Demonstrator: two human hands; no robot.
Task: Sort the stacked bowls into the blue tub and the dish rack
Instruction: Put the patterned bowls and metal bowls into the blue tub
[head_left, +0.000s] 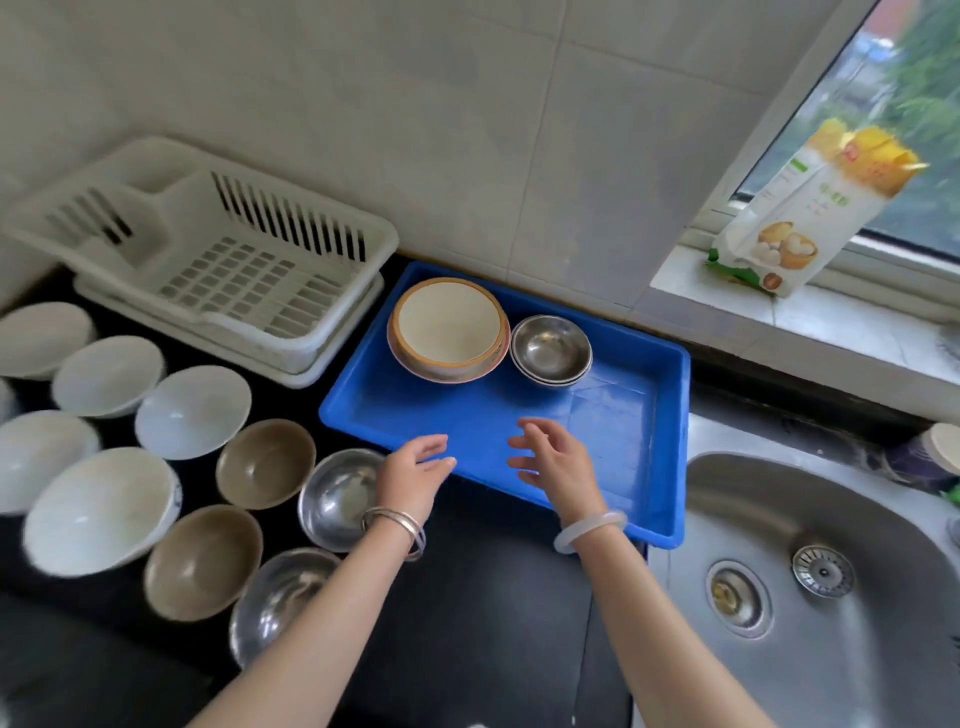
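Note:
A blue tub (613, 415) sits on the dark counter beside the sink. At its back left stands a stack of cream bowls (449, 328) with orange rims, and next to it a short stack of steel bowls (550, 349). The white dish rack (223, 249) stands to the left against the wall, with nothing in it. Several white, brown and steel bowls lie on the counter at the left, among them a brown bowl (265, 462) and a steel bowl (337, 499). My left hand (413, 475) and my right hand (553, 462) hover over the tub's front edge, fingers apart, holding nothing.
A steel sink (831, 597) with a drain strainer fills the lower right. A flour bag (800, 208) leans on the window sill at the upper right. A cup (940, 447) stands at the sink's far edge. Tiled wall runs behind the rack and tub.

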